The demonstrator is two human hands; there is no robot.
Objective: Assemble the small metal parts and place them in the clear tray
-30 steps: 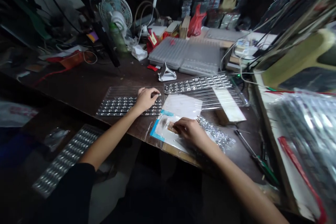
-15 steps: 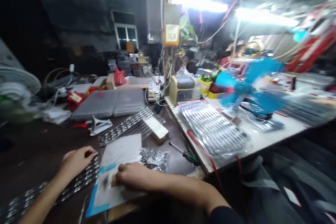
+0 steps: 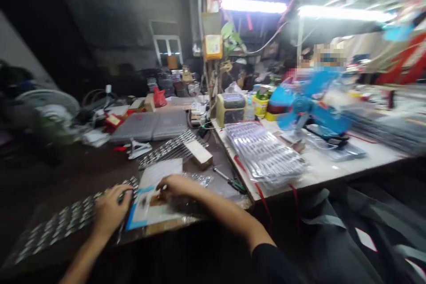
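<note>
My left hand (image 3: 113, 206) rests on a long dark strip tray (image 3: 63, 226) with rows of small shiny metal pieces. Its thumb and forefinger are closed together near the tray's right end; what lies between them is too small to name. Over a pale sheet edged with blue tape (image 3: 138, 219), my right hand (image 3: 175, 186) has its fingers curled in and pressed together, with motion blur. Anything in that pinch is hidden. Just behind the right wrist lies a clear bag of small shiny metal parts (image 3: 203, 179), partly covered by the forearm.
Behind the sheet are another filled strip tray (image 3: 168, 148), a small box (image 3: 199, 154) and a screwdriver (image 3: 229, 180). Stacked clear trays (image 3: 262, 151) and a blue fan (image 3: 304, 106) stand on the white table. A person (image 3: 328, 60) is far back.
The view has shifted, sliding the scene slightly. My left hand sits lower against the strip tray, and my right hand has moved up the taped sheet.
</note>
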